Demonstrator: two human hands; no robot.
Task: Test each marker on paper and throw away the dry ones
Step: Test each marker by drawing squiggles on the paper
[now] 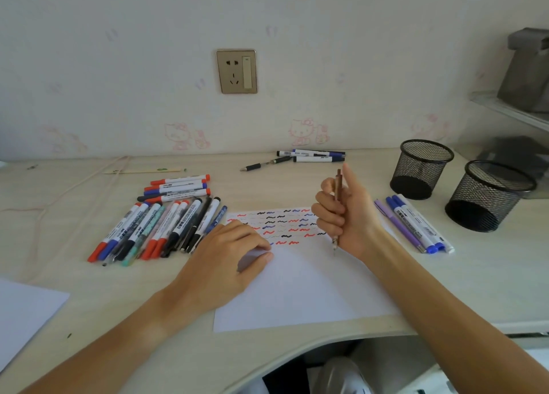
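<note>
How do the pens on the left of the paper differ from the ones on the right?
The left pile is large and jumbled, with red, blue and black caps; the right group holds only a few, blue and purple. The left pile touches the left hand; the right group lies apart from the right hand. Both lie flat on the desk.

— Where's the paper (pixel 297 289)?
— On the desk (pixel 445 275), dead centre, under my left hand (pixel 225 257).
— The markers?
— Pile (pixel 160 224) at nine o'clock, three (pixel 416 224) at three, few (pixel 312 155) at twelve.
— Cups (pixel 454 183)?
— Two o'clock.
</note>
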